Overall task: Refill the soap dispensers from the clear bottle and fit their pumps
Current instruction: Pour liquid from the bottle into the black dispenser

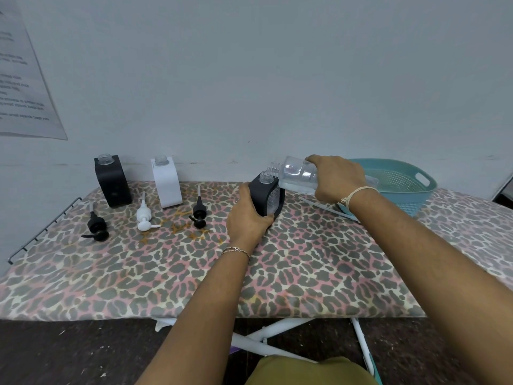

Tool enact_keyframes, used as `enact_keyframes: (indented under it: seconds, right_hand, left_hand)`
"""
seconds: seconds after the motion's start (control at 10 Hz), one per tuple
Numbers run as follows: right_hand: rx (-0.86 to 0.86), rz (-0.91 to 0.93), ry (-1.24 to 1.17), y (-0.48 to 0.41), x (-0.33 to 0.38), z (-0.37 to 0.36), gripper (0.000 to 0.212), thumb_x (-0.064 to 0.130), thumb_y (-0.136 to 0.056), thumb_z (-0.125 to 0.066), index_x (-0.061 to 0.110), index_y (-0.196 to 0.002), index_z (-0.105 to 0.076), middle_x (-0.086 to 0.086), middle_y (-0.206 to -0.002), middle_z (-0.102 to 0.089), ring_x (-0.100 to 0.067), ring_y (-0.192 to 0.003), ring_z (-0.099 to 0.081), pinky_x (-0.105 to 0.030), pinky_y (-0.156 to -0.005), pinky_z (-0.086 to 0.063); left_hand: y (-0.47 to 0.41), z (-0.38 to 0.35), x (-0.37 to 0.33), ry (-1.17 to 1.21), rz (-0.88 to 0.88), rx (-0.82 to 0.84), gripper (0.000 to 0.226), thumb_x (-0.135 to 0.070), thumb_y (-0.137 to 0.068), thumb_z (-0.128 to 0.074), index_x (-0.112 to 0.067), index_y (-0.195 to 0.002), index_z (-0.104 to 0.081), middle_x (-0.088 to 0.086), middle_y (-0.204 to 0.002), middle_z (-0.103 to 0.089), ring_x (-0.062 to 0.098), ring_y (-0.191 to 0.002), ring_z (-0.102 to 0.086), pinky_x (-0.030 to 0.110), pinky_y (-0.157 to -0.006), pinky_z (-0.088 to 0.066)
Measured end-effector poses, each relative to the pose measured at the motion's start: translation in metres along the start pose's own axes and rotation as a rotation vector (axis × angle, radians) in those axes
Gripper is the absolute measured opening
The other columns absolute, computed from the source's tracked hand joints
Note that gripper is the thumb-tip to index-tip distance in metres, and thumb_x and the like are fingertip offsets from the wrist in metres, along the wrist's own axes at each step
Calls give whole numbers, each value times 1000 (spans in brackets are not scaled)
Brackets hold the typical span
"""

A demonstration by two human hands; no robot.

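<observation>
The leopard-print ironing board (305, 259) is being used as the work surface. Nearest on it, a black dispenser (261, 194) is being steadied by the left hand (245, 218), whose fingers and thumb are curled round its lower body. It is standing on the cover with its open neck uppermost, seemingly a little tilted.

Just above that neck, the clear bottle (298, 172) is being held by the right hand (337, 176), which is wrapped round its base end. The bottle is lying almost level, its uncapped mouth just over the dispenser's neck. Liquid is pooling along the bottle's lower side. Whether a stream is passing cannot be told.

The bottle is being judged thin-walled, part full and light, and likely to give under a squeeze. A firm grip at the base is being judged best for controlling the tilt. The dispenser looks rigid and boxy, and its flat sides are being judged the place to hold it. Its narrow neck is leaving little margin for spillage.

To the left, three loose items are lying on the cover: a black pump (200, 213), a white pump (143, 215) and a second black pump (97, 226). Farther back, a white dispenser (166, 183) and a second black dispenser (112, 182) are standing open-necked at the wall. A teal basket (416, 201) is sitting at far right.
</observation>
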State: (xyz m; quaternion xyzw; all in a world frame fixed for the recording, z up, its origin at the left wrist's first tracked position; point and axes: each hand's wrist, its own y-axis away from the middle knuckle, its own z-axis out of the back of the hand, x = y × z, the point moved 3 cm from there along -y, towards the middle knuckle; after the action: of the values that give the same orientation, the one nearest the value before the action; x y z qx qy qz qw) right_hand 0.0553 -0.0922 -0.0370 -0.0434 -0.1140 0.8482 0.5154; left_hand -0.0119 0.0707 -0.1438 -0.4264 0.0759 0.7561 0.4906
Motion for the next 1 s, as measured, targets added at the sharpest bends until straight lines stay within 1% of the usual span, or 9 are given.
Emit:
enact_keyframes:
  seconds: [0.6,0.7,0.9,1.0]
  right_hand:
    - [7,-1,12,2,1,2,69,6,-77,-59,27,-141,-41,-5,-116,-63,-29,-106,-59,-35,-80,-42]
    - [7,0,12,2,1,2,69,6,-77,-59,27,-140,-42,-5,-116,-63,-29,-106,-59,-34,-76,-39]
    - [11,-3,29,2,3,4,68,8,-79,-61,27,-141,-41,-5,-118,-63,-29,-107,-58,-36,-82,-43]
    - [7,0,34,2,4,4,67,8,-79,-61,27,-141,-42,-5,-116,-63,-29,-107,-58,-36,-81,-43]
  left_hand:
    - [-1,-1,1,-3,11,-5,73,-27,-70,-80,-20,-127,-35,0,-102,-64,24,-83,-63,38,-67,-53]
    - [-1,-1,1,-5,11,-6,73,-27,-70,-79,-21,-127,-35,0,-101,-65,25,-84,-64,39,-67,-54]
    - [-1,-1,2,-4,18,-2,75,-26,-69,-80,-21,-129,-34,0,-103,-65,24,-85,-64,38,-67,-54]
    - [-1,-1,2,-6,21,-1,75,-27,-70,-80,-21,-129,-34,-1,-102,-64,24,-84,-63,38,-67,-54]
